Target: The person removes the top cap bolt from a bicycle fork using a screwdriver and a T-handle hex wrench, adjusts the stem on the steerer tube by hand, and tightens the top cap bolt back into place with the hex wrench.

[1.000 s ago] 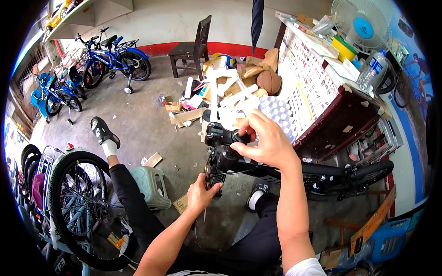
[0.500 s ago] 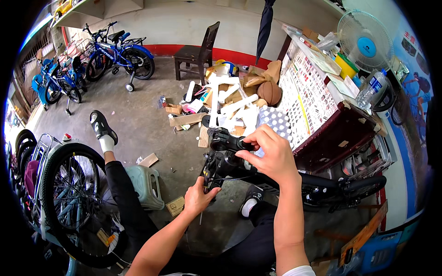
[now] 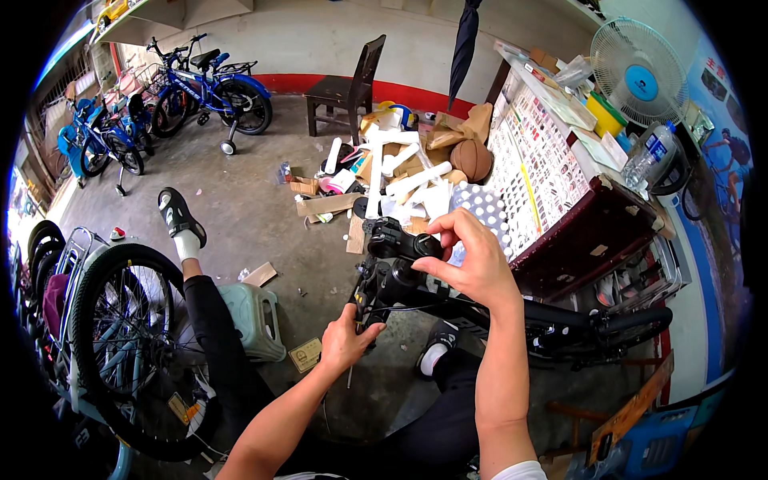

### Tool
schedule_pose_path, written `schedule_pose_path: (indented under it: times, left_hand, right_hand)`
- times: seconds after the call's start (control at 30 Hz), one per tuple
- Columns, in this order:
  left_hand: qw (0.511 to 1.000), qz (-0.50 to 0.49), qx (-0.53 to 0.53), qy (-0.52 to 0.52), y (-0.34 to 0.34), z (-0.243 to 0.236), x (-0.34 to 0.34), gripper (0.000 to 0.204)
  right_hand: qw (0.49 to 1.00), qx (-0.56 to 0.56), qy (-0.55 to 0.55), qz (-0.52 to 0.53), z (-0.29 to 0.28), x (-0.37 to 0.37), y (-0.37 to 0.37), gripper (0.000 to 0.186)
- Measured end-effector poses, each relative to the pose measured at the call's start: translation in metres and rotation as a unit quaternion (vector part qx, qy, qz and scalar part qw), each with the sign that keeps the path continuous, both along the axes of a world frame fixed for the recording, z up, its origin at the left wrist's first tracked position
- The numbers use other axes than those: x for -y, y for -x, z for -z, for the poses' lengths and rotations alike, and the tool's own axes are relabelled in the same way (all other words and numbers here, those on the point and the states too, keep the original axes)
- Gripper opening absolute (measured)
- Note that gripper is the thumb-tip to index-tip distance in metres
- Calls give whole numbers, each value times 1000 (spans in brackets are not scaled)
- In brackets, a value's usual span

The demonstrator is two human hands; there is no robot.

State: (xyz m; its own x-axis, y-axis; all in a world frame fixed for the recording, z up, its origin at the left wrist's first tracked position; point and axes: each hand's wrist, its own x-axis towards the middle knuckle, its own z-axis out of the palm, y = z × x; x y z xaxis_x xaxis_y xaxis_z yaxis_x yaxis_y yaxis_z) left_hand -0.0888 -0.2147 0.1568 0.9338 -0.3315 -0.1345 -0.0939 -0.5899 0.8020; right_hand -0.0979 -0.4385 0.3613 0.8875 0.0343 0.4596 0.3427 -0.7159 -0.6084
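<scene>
While the left hand (image 3: 342, 344) curls around dark parts (image 3: 366, 294) at the front end of the black bicycle (image 3: 560, 320), seemingly to steady it, I see remotely the right hand (image 3: 478, 264) holding the handlebar stem (image 3: 392, 242) above that end in a narrow pinch, perhaps for fine control.

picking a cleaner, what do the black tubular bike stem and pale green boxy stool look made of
The stem looks like metal, perhaps alloy, painted or anodised satin black, given its soft highlights. The stool appears moulded plastic: smooth, slightly shiny, rounded edges.
</scene>
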Motion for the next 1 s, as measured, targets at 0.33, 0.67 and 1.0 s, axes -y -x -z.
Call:
schedule_pose_path:
  times: [0.33, 0.67, 1.0]
  left_hand:
    - [1000, 1, -4, 1, 0, -1, -1, 61]
    - [999, -21, 39, 27, -2, -16, -20, 46]
    - [875, 25, 308, 372, -28, -254, -28, 32]
  right_hand:
    - [999, 26, -20, -40, 5, 9, 2, 10]
    - [986, 110, -126, 7, 19, 10, -6, 6]
    - [897, 50, -439, 22, 77, 26, -37, 12]
